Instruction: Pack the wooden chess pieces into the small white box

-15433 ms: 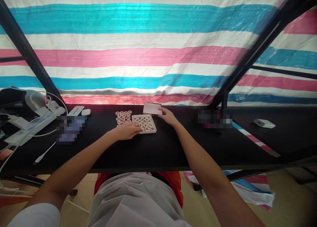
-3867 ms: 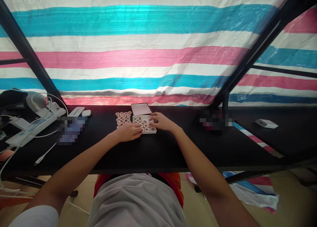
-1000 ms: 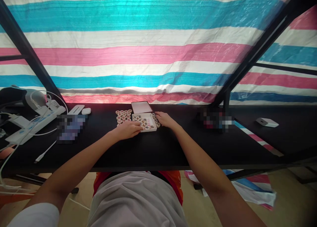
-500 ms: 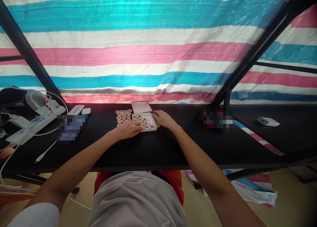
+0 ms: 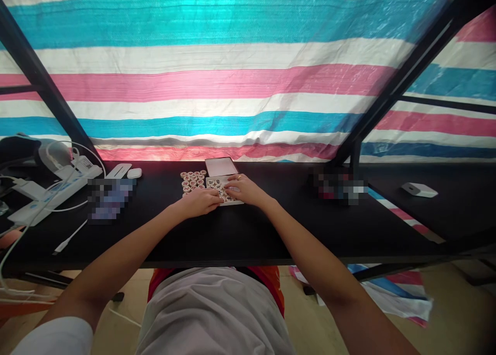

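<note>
A small wooden box (image 5: 233,203) of round chess pieces lies on the black table (image 5: 248,236). Its lid (image 5: 220,166) lies just behind it. A cluster of several loose chess pieces (image 5: 192,182) sits to the box's left. My left hand (image 5: 201,201) rests with curled fingers against the box's front left corner. My right hand (image 5: 245,189) covers the box's right half, its fingers bent down onto the pieces inside. What its fingertips hold is hidden.
A white power strip (image 5: 58,192) with cables lies at the far left, with a white mouse (image 5: 134,173) near it. A small white device (image 5: 420,189) sits at the far right. Slanted black frame bars (image 5: 42,83) and a striped tarp stand behind the table.
My right hand has moved from the table right of the box back left over the box. Earlier it set the lid behind the box. The left hand has stayed put.
</note>
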A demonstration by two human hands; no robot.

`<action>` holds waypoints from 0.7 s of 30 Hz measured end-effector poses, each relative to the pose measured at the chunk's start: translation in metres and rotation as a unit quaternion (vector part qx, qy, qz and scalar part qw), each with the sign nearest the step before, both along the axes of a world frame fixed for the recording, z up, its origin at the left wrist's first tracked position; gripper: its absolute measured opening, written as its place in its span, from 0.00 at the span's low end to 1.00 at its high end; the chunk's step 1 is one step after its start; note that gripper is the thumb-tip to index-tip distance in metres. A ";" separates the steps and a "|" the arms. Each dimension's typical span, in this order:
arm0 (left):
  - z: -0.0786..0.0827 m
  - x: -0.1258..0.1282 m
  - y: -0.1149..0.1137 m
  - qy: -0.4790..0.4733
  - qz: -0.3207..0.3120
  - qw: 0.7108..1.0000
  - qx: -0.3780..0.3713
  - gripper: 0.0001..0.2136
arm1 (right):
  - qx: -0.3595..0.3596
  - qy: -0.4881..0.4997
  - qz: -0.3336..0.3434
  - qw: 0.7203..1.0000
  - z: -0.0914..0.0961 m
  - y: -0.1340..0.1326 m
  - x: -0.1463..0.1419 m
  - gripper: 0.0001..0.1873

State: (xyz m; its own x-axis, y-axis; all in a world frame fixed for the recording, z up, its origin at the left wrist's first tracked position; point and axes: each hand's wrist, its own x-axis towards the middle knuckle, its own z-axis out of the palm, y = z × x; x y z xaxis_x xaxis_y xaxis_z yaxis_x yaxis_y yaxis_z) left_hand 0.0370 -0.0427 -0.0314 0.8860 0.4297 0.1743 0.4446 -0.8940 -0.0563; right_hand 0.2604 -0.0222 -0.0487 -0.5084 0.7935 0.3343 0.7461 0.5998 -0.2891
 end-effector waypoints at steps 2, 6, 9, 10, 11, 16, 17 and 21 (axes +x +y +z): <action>0.001 0.000 0.000 0.000 -0.001 1.000 0.001 0.12 | 0.004 -0.011 -0.008 1.000 -0.001 0.001 -0.001 0.14; 0.003 0.001 -0.002 0.008 0.002 1.000 0.004 0.11 | 0.024 -0.012 -0.031 0.999 -0.002 0.003 -0.002 0.13; 0.004 0.001 -0.003 0.011 0.007 1.000 0.007 0.11 | 0.017 -0.018 -0.027 0.999 -0.002 0.002 -0.004 0.11; 0.004 0.001 -0.003 0.011 0.006 1.000 0.007 0.11 | 0.009 -0.024 -0.028 0.999 -0.001 0.002 -0.005 0.11; 0.004 0.001 -0.003 0.011 0.006 1.000 0.007 0.11 | 0.000 -0.030 -0.031 0.999 -0.001 0.002 -0.006 0.10; 0.004 -0.001 -0.002 0.008 0.004 1.000 0.003 0.11 | -0.026 -0.036 -0.056 0.997 0.002 -0.001 -0.009 0.10; 0.003 -0.001 -0.002 0.006 0.004 1.000 0.003 0.11 | -0.029 -0.035 -0.057 0.997 0.002 -0.001 -0.008 0.10; 0.002 -0.001 -0.002 0.000 0.002 1.000 0.003 0.11 | -0.031 -0.032 -0.052 0.998 0.002 -0.001 -0.007 0.11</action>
